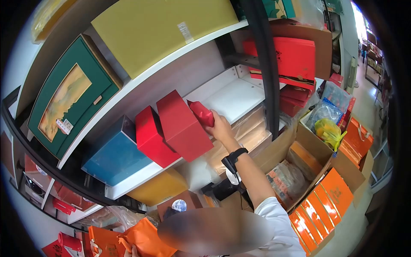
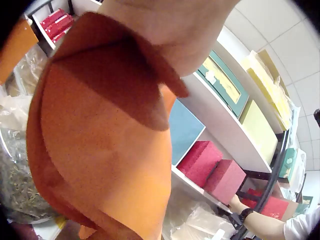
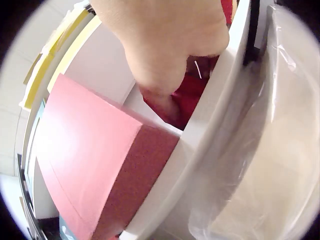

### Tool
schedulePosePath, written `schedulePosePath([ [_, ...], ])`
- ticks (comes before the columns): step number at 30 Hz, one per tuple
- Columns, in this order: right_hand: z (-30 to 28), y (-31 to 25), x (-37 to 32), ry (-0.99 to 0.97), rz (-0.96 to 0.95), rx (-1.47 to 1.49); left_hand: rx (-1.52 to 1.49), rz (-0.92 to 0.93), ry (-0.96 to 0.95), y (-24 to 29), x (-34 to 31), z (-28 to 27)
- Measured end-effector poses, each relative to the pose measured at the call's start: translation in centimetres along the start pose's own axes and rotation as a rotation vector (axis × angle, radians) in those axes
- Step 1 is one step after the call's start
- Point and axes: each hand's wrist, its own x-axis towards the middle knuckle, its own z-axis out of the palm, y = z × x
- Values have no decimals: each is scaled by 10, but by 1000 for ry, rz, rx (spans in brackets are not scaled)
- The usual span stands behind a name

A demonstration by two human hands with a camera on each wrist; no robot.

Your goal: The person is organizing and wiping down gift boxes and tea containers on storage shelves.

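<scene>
My right hand [image 1: 221, 128] grips a shiny red packet [image 1: 200, 113] at the white shelf, just right of two red boxes. The nearer red box [image 1: 182, 128] stands beside the packet, with a brighter red box [image 1: 150, 132] to its left. In the right wrist view, the thumb and fingers wrap the red packet [image 3: 190, 97], partly covering it. Low in the head view, my left hand [image 1: 133, 251] holds an orange bag [image 1: 147, 237]. The orange bag [image 2: 110, 145] hangs below the left hand [image 2: 170, 32] in the left wrist view, hiding its fingers.
Left along the shelf is a blue box [image 1: 115, 150]. Above stand a green box [image 1: 81, 92] and an olive-yellow box [image 1: 158, 32]. A black post [image 1: 264, 64] rises right of the hand. Below right are an open carton [image 1: 308, 141] and orange boxes [image 1: 325, 205].
</scene>
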Motion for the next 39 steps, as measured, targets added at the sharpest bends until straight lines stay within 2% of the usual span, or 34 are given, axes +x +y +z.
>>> schedulePosePath([
  [1, -3, -3, 4, -49, 55, -11, 23, -15, 10, 2, 0, 1],
  [4, 5, 13, 19, 98, 204, 56, 34, 4, 10, -14, 6, -3],
  [6, -3, 23, 21, 138, 243, 590, 84, 54, 6, -18, 13, -5],
  [8, -28, 9, 11, 124, 313, 1171, 102, 54, 1, -13, 11, -3],
  [9, -41, 4, 4, 70, 393, 1264, 96, 33, -1, -5, 11, 0],
  [11, -57, -3, -9, 40, 354, 1369, 130, -6, -20, -3, 11, 1],
  [14, -67, 1, -20, 16, 302, 1463, -10, 76, -11, -20, 19, 7],
  [17, -76, -5, -30, 38, 258, 1496, 27, 80, -20, -10, 17, 9],
  [20, -86, -12, -47, 52, 216, 1529, -54, 407, 112, 9, 22, 28],
  [21, -88, -14, -54, 47, 210, 1543, -179, 3, -121, -33, 25, 6],
  [22, -90, -17, -63, 68, 215, 1516, -168, -2, -104, -9, 19, 9],
  [23, -94, -20, -75, 76, 169, 1504, -47, -42, -109, -53, 33, -6],
  [24, -91, -5, -86, 57, 177, 1541, -84, -10, -68, -40, 31, -4],
  [25, -98, -3, -104, 13, 234, 1598, -129, -40, -83, -14, 25, -9],
  [26, -100, 0, -130, -22, 320, 1679, -139, 15, -37, -23, 30, -18],
  [28, -111, -16, -191, -28, 463, 1587, -45, 69, 68, -17, 31, -36],
  [29, -110, -6, -222, -57, 543, 1614, -98, 24, 99, -30, 34, -49],
  [30, -109, -3, -249, -254, 473, 1524, -127, -22, 126, -27, 31, -60],
  [31, -101, -13, -278, -231, 514, 1371, -132, -60, 159, -25, 30, -69],
  [32, -97, -40, -296, -332, 513, 1271, -150, -72, 189, -28, 27, -76],
  [33, -87, -27, -322, -433, 583, 1253, -167, -72, 216, -30, 25, -83],
  [34, -82, -49, -334, -476, 665, 1219, -182, -60, 237, -33, 25, -90],
  [36, -64, -34, -361, -755, 824, 1144, -159, -40, 269, -51, 26, -101],
  [38, -46, -69, -356, -993, 827, 1022, -157, -12, 265, -72, 34, -108],
  [39, -35, -66, -356, -1206, 827, 944, -201, -27, 234, -81, 38, -112],
])
